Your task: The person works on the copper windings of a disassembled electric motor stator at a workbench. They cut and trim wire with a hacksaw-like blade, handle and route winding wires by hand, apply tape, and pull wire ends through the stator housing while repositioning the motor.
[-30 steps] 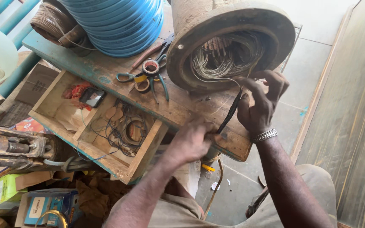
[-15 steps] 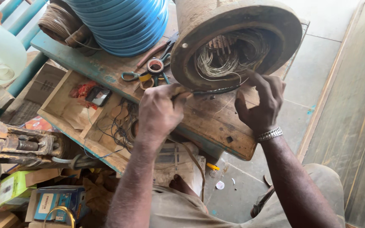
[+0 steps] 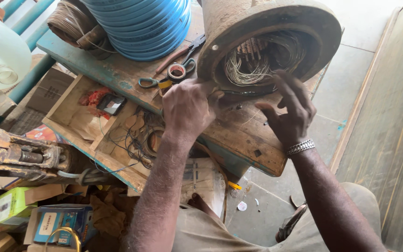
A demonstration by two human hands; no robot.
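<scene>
While the rusty motor housing (image 3: pixel 267 32) lies on its side on the wooden bench (image 3: pixel 253 135) w/ its open mouth and copper windings (image 3: pixel 253 60) facing the person, the left hand (image 3: pixel 187 107) is closed tight at the lower rim, pinching a dark strip (image 3: pixel 246 92). Right hand (image 3: pixel 290 109) is open, fingers spread, tips at the rim. Scissors (image 3: pixel 152 83) & tape roll (image 3: pixel 177 71) sit just left; blue hose coil (image 3: pixel 141 23) behind.

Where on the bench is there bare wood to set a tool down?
Bare wood lies on the bench near corner, between the left hand and right hand, below the motor housing. The strip by the scissors, tape roll and blue coil is crowded; the wooden drawer holds wires.
</scene>
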